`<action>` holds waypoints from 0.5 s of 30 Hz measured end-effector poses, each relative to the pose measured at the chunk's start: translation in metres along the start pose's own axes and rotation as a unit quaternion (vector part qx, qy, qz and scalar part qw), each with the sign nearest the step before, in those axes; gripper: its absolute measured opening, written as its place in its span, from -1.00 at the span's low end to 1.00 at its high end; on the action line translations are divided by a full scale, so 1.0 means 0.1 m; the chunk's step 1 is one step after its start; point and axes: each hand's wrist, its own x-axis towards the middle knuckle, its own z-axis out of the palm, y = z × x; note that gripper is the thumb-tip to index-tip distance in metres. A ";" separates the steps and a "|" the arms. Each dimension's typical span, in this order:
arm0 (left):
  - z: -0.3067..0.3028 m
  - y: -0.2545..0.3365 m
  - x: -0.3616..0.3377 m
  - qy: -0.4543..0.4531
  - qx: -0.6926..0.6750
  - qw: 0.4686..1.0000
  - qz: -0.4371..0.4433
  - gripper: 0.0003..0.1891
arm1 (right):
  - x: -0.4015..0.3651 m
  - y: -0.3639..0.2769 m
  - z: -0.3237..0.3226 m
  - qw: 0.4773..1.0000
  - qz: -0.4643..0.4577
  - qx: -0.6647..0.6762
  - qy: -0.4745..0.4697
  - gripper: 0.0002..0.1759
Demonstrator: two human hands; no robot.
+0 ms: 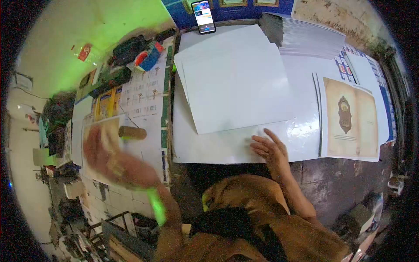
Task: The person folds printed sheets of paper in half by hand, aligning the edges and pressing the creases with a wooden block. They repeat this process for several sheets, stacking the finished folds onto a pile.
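Note:
My left hand (115,159), smeared by motion, is over the lower part of a tan printed sheet (112,126) on the left table; whether it touches the sheet cannot be made out. A brown cylindrical object (132,132) lies just right of it. My right hand (269,147) is at the near edge of the white table, its fingers apart and nothing in them. Just beyond its fingertips lies a stack of large white sheets (235,83), slightly fanned. To the right rests a pile of tan printed sheets with a clock-like picture (369,118).
A phone (204,16) with a lit screen stands at the back. Behind the white sheets is a thick paper stack (307,37). Black items (130,50) and a blue and red roll (149,57) sit on the left table (152,98).

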 end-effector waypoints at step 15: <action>2.69 0.17 -0.56 -0.680 -0.014 0.716 -0.155 0.09 | 0.52 0.12 0.25 0.992 0.025 0.120 0.028 -0.48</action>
